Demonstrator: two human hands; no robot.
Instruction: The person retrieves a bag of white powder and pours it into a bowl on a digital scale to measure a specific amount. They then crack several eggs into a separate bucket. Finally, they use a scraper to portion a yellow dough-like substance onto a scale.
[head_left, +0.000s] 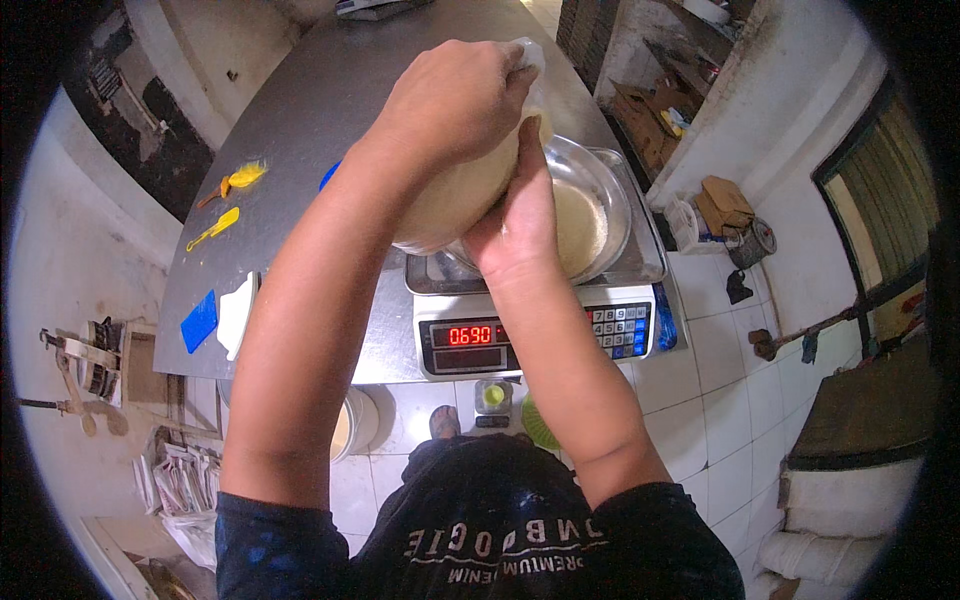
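A clear plastic bag of pale granular stuff (457, 199), perhaps sugar, is held tilted above a digital weighing scale (465, 304). My left hand (461, 94) grips the bag near its top, at its far end. Beneath its right side, my right hand (521, 214) supports the bag with the palm and fingers. A round metal bowl (619, 225) rests on the scale's metal tray (645, 259), and similar pale grains (577, 225) lie inside it. The bag and my hands hide the bowl's left part. Red digits glow on the scale's display (469, 335).
On the dark tabletop (300, 135) at left lie a yellow spatula (214, 229), a yellow-smeared utensil (244, 176), a blue scraper (199, 322) and a white scraper (238, 315). Below the table edge stand a white bucket (364, 424) and a green basket (538, 424).
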